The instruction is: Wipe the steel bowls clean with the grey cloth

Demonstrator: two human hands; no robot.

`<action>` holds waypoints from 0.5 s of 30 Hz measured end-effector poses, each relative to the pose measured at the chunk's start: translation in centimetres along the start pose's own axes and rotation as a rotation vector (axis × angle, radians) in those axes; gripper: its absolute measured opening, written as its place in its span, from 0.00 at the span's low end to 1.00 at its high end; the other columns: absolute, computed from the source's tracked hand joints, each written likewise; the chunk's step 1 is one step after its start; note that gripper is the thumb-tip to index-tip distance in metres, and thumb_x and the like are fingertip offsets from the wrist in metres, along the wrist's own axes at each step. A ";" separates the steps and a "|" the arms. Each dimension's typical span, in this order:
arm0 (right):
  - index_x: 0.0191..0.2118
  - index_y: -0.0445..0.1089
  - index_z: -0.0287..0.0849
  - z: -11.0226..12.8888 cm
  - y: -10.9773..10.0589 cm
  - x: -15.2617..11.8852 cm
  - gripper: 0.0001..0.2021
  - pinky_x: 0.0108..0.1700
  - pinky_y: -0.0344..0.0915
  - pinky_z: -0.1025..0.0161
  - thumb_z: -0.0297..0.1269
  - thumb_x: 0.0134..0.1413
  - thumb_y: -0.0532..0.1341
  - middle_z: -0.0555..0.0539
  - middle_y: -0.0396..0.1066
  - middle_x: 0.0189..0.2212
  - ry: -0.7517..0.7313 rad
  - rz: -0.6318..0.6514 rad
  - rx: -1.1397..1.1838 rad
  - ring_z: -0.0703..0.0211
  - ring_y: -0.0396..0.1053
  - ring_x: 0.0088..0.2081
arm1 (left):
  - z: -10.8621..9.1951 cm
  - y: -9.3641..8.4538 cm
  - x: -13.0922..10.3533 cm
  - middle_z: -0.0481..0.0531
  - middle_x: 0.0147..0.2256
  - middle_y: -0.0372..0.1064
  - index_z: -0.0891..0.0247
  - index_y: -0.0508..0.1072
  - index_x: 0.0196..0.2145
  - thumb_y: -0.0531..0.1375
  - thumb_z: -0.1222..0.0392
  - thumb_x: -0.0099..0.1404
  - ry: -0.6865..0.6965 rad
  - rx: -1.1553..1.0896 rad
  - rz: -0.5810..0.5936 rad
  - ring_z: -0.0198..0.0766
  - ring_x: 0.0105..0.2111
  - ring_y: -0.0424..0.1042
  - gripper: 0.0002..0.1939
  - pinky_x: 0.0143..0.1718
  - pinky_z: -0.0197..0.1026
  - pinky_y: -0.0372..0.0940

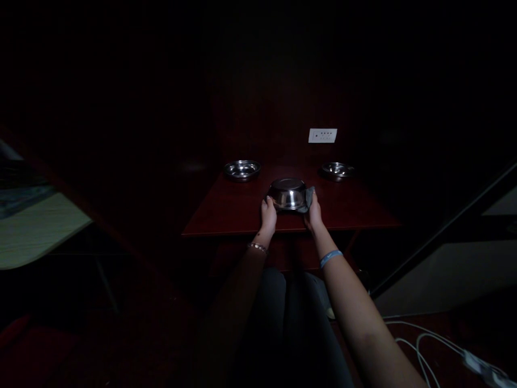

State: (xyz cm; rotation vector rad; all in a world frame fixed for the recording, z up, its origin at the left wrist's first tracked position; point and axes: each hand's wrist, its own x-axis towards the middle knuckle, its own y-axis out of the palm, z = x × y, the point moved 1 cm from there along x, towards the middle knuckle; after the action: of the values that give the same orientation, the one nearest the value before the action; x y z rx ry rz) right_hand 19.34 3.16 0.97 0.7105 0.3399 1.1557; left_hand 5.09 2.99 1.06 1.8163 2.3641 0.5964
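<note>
An upturned shiny metal bowl is between my two hands, over the front part of a dark red table. My left hand grips its left side, thumb up against the wall. On the right, my right hand is closed around a grey cloth pressed to the bowl's side. The fingers under the rim are hidden. Whether the bowl touches the tabletop I cannot tell.
At the back left of the table stands a metal bowl, and another metal bowl at the back right. A white socket panel is on the wall. Pale cables lie low on the right; a light tabletop juts in at left.
</note>
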 end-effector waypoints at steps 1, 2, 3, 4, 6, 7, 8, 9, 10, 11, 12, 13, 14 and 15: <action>0.43 0.73 0.44 0.0 0.1 -0.1 0.16 0.57 0.69 0.52 0.51 0.62 0.57 0.49 0.78 0.43 0.007 0.012 -0.012 0.59 0.75 0.49 | -0.1 0.1 0.1 0.55 0.33 0.70 0.60 0.65 0.32 0.49 0.54 0.72 -0.036 0.010 -0.015 0.44 0.39 0.74 0.13 0.48 0.53 0.68; 0.43 0.73 0.44 0.0 0.2 -0.1 0.16 0.57 0.69 0.53 0.50 0.61 0.58 0.49 0.79 0.42 0.015 0.022 -0.022 0.59 0.76 0.48 | -0.2 0.1 0.1 0.55 0.33 0.70 0.60 0.65 0.32 0.49 0.53 0.73 -0.055 0.017 -0.032 0.44 0.38 0.74 0.13 0.46 0.53 0.69; 0.42 0.74 0.43 0.0 0.2 -0.2 0.16 0.57 0.69 0.54 0.50 0.61 0.58 0.49 0.79 0.41 0.023 0.029 -0.029 0.59 0.76 0.47 | -0.3 0.2 0.1 0.56 0.33 0.70 0.60 0.65 0.32 0.48 0.53 0.73 -0.053 0.020 -0.048 0.45 0.38 0.74 0.13 0.46 0.52 0.69; 0.42 0.74 0.43 -0.1 0.2 -0.2 0.16 0.57 0.69 0.54 0.51 0.60 0.59 0.49 0.79 0.40 0.028 0.034 -0.031 0.59 0.76 0.46 | -0.5 0.3 0.0 0.56 0.33 0.70 0.60 0.66 0.33 0.49 0.53 0.73 -0.031 0.018 -0.065 0.45 0.38 0.74 0.14 0.45 0.51 0.69; 0.41 0.74 0.42 -0.2 0.0 -0.2 0.16 0.57 0.69 0.55 0.50 0.60 0.60 0.49 0.80 0.38 0.020 0.032 -0.022 0.59 0.77 0.45 | -0.7 0.3 -0.3 0.57 0.34 0.71 0.60 0.67 0.34 0.50 0.53 0.72 0.019 0.004 -0.093 0.44 0.39 0.74 0.13 0.46 0.50 0.68; 0.41 0.74 0.43 -0.3 -0.1 -0.2 0.15 0.56 0.69 0.55 0.49 0.60 0.60 0.49 0.80 0.37 0.007 0.024 -0.011 0.59 0.77 0.45 | -0.7 0.4 -0.5 0.57 0.36 0.71 0.61 0.68 0.34 0.50 0.53 0.72 0.038 -0.009 -0.094 0.44 0.40 0.74 0.13 0.48 0.49 0.68; 0.40 0.74 0.43 -0.3 -0.2 -0.1 0.14 0.56 0.69 0.56 0.48 0.60 0.60 0.49 0.80 0.37 -0.011 0.013 0.002 0.60 0.77 0.44 | -0.8 0.4 -0.6 0.57 0.37 0.72 0.61 0.69 0.36 0.50 0.53 0.72 0.050 -0.026 -0.087 0.44 0.41 0.74 0.12 0.49 0.49 0.68; 0.39 0.74 0.43 -0.3 -0.3 0.0 0.13 0.56 0.69 0.56 0.47 0.61 0.59 0.50 0.79 0.36 -0.028 0.004 0.017 0.61 0.77 0.43 | -0.8 0.5 -0.7 0.58 0.39 0.73 0.61 0.70 0.37 0.50 0.54 0.72 0.059 -0.043 -0.078 0.43 0.43 0.74 0.12 0.50 0.48 0.67; 0.39 0.74 0.44 -0.4 -0.4 0.0 0.12 0.56 0.69 0.56 0.46 0.61 0.59 0.50 0.79 0.35 -0.042 -0.004 0.031 0.61 0.77 0.42 | -0.8 0.5 -0.8 0.58 0.40 0.73 0.62 0.70 0.39 0.50 0.54 0.72 0.065 -0.060 -0.071 0.43 0.44 0.73 0.13 0.51 0.47 0.67; 0.38 0.74 0.45 -0.4 -0.5 0.1 0.12 0.56 0.69 0.56 0.46 0.61 0.58 0.51 0.79 0.35 -0.049 -0.012 0.042 0.61 0.77 0.41 | -0.8 0.5 -0.8 0.58 0.42 0.74 0.62 0.71 0.40 0.50 0.54 0.72 0.069 -0.073 -0.067 0.42 0.45 0.73 0.13 0.52 0.47 0.67; 0.37 0.74 0.45 -0.4 -0.5 0.1 0.11 0.56 0.69 0.56 0.45 0.61 0.58 0.51 0.79 0.34 -0.048 -0.016 0.050 0.61 0.77 0.40 | -0.8 0.5 -0.8 0.58 0.42 0.74 0.62 0.71 0.40 0.50 0.54 0.72 0.070 -0.083 -0.068 0.42 0.45 0.73 0.13 0.53 0.46 0.66; 0.37 0.73 0.46 -0.3 -0.6 0.1 0.11 0.57 0.69 0.55 0.46 0.61 0.58 0.51 0.79 0.34 -0.041 -0.017 0.054 0.61 0.77 0.40 | -0.8 0.4 -0.8 0.58 0.42 0.74 0.62 0.72 0.40 0.50 0.54 0.72 0.068 -0.089 -0.072 0.42 0.45 0.73 0.14 0.53 0.46 0.66; 0.37 0.73 0.46 -0.3 -0.6 0.1 0.12 0.57 0.69 0.55 0.46 0.61 0.57 0.52 0.78 0.34 -0.030 -0.018 0.055 0.61 0.76 0.40 | -0.7 0.4 -0.7 0.58 0.42 0.75 0.62 0.72 0.40 0.50 0.54 0.72 0.065 -0.093 -0.075 0.42 0.45 0.73 0.14 0.53 0.46 0.66; 0.37 0.73 0.46 -0.3 -0.7 0.1 0.12 0.57 0.68 0.55 0.47 0.61 0.57 0.52 0.78 0.35 -0.020 -0.019 0.056 0.61 0.76 0.40 | -0.6 0.3 -0.7 0.57 0.42 0.75 0.62 0.72 0.39 0.50 0.54 0.72 0.061 -0.095 -0.076 0.42 0.44 0.74 0.14 0.52 0.46 0.66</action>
State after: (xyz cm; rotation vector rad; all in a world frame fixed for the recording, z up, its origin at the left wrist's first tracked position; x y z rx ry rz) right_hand 19.70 3.19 0.34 0.7662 0.3623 1.1236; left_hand 5.36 2.28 1.64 1.6844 2.3867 0.7511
